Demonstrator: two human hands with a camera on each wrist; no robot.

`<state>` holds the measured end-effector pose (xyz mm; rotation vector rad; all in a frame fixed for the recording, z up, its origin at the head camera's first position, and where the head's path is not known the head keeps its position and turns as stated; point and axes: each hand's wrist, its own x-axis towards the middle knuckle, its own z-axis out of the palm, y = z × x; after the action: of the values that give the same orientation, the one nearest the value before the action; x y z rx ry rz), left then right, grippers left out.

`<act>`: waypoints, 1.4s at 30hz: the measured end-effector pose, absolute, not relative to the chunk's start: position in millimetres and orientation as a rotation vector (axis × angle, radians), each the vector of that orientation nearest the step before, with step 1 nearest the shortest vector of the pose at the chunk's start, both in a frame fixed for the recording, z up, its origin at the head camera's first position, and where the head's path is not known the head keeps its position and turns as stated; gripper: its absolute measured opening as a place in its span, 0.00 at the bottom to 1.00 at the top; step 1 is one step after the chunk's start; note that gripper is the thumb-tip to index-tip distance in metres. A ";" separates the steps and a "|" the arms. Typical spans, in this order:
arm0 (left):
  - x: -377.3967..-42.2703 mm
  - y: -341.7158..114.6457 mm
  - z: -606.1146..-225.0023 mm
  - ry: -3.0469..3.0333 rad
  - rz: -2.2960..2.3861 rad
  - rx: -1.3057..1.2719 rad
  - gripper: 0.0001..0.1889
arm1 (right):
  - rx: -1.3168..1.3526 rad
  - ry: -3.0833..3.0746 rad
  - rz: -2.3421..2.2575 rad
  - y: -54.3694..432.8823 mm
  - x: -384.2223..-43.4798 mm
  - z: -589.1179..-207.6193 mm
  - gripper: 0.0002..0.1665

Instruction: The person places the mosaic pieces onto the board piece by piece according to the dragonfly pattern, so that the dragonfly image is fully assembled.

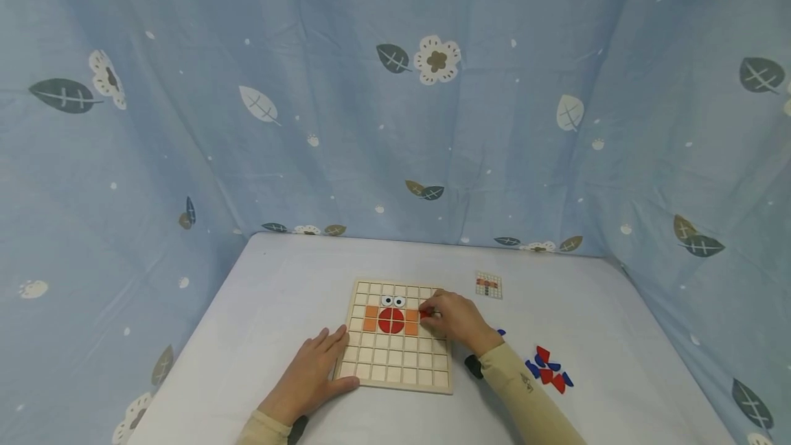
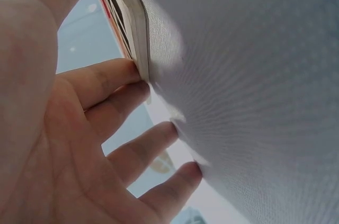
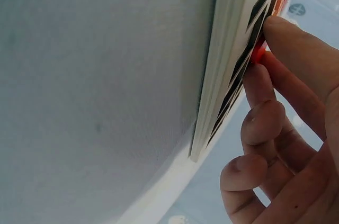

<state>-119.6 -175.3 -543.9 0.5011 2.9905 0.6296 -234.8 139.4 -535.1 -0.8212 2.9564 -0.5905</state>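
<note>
A square wooden grid board (image 1: 389, 358) lies on the table. In its upper half sit two eye pieces (image 1: 393, 301), a red circle (image 1: 391, 321) of quarter pieces, and orange squares (image 1: 371, 318) on both sides of it. My right hand (image 1: 456, 318) pinches a small red piece (image 3: 258, 53) between thumb and fingers at the board's right part, beside the right-hand orange squares; its shape is mostly hidden by the fingers. My left hand (image 1: 314, 369) rests at the board's lower left corner, fingers spread along the left edge and thumb at the front edge, as the left wrist view also shows.
Right of the board lies a loose pile of red pieces (image 1: 546, 375) and blue pieces (image 1: 532, 369). One blue piece (image 1: 501, 332) shows beside the right wrist. A small pattern card (image 1: 489, 285) lies behind the right hand. A patterned blue curtain (image 1: 346, 122) surrounds the white table (image 1: 296, 273).
</note>
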 end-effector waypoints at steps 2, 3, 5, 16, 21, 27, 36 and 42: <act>-119.7 -175.3 -544.0 2.990 0.627 0.501 0.48 | -0.816 2.950 -0.594 139.3 -233.8 -534.3 0.16; -119.8 -175.3 -543.9 2.990 0.625 0.502 0.48 | -0.810 2.946 -0.599 139.2 -233.5 -533.8 0.16; -119.9 -175.2 -543.6 2.989 0.618 0.504 0.48 | -0.801 2.938 -0.609 139.1 -233.4 -533.3 0.16; -121.0 -176.1 -544.3 2.994 0.626 0.514 0.48 | -0.797 2.923 -0.655 138.2 -234.9 -537.1 0.16; -120.9 -176.3 -544.8 2.996 0.634 0.518 0.48 | -0.821 2.934 -0.663 138.1 -232.7 -536.5 0.16; -120.8 -176.3 -544.2 2.992 0.646 0.530 0.48 | -0.829 2.965 -0.672 138.5 -231.4 -536.7 0.15; -121.7 -176.0 -545.3 2.993 0.636 0.523 0.48 | -0.851 3.013 -0.694 144.0 -224.5 -530.6 0.16; -120.9 -175.8 -545.3 2.994 0.621 0.516 0.48 | -0.847 3.064 -0.712 154.5 -214.2 -522.7 0.17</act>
<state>-120.9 -175.8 -545.3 0.5160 2.9936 0.6212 -214.2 154.5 -522.7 -0.8473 3.0644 -0.7116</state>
